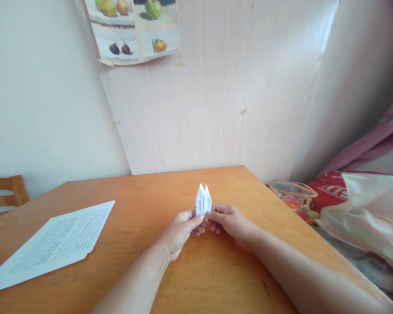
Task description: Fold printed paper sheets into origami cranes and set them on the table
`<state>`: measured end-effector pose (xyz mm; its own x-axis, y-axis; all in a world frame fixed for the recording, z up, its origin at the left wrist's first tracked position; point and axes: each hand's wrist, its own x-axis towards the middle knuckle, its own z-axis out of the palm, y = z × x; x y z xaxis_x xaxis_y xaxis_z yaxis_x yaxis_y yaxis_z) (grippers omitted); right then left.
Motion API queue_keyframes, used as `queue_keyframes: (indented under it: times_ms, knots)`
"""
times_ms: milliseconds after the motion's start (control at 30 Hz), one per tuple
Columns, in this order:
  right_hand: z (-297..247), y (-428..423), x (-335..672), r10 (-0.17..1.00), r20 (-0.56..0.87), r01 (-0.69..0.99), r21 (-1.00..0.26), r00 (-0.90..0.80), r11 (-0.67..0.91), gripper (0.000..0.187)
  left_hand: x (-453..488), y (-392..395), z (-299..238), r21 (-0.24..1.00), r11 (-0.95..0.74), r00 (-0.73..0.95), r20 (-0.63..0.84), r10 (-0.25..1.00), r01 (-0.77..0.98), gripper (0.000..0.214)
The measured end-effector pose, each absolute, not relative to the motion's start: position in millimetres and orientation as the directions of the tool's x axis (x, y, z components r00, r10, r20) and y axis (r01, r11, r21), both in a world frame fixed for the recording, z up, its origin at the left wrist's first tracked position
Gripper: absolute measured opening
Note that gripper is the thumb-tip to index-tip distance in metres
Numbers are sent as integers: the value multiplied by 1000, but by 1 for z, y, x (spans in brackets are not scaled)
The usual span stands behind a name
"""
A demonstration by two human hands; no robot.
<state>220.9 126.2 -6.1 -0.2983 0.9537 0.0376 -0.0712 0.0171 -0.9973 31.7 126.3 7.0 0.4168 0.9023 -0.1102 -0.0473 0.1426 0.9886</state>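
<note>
A small folded paper piece [203, 200], white with printed text on it, stands upright between my two hands, its two pointed tips upward. My left hand [186, 224] pinches its lower left part, thumb in front and fingers curled behind. On the other side my right hand [227, 219] grips the lower right corner between thumb and fingers. Both thumbs nearly meet at the bottom of the paper. The fingers hide part of its lower edge and its back.
Printed sheets [62, 244] lie on the left of the wooden table [144, 192]. A chair [6, 194] stands beyond the left edge. Plastic bags [363, 213] crowd the right side. Fruit pictures [134, 30] hang on the board [209, 109] behind.
</note>
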Motion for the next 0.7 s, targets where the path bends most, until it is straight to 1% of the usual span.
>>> queue_keyframes:
  times_ms: [133,267,433,600,700]
  knots:
    - [-4,126,221,962,28,-65,-998,-272,11,33,31,126,8,983,167,384,-125,915,-80,26]
    - [-2,124,219,955,6,-49,-999,-295,-8,34,32,125,8,984,158,362,-116,925,-89,25]
    - [-4,125,220,950,17,-32,-999,-313,7,37,33,124,7,987,151,339,-124,933,-55,22]
    - [-1,123,222,943,73,-61,-997,-324,56,38,33,124,5,992,114,363,-89,928,-49,22]
    - [0,123,222,949,67,-64,-997,-309,50,37,34,125,4,991,117,383,-85,920,-62,23]
